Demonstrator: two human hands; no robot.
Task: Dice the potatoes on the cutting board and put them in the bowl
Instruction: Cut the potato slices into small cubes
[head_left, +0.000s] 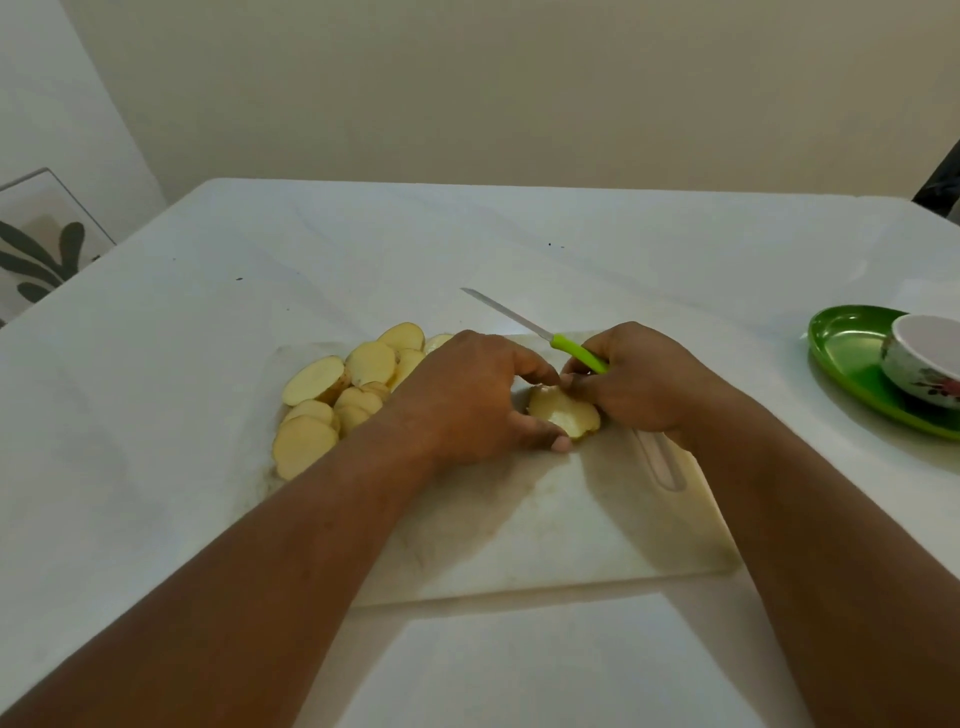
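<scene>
A white cutting board (545, 530) lies on the table in front of me. A heap of round potato slices (332, 400) covers its left end. In the middle sits a small stack of potato slices (563, 415). My left hand (467, 395) grips this stack from the left, thumb at its near edge. My right hand (639, 379) holds a green-handled knife (535, 332) and touches the stack with its fingertips; the blade points away to the upper left. The white flowered bowl (922, 364) stands at the far right.
The bowl stands on a green oval tray (852, 364) at the table's right edge. The table (208, 312) has a white cover. A framed leaf picture (36, 249) leans beyond the table's left edge. A dark object (940, 192) shows at the far right.
</scene>
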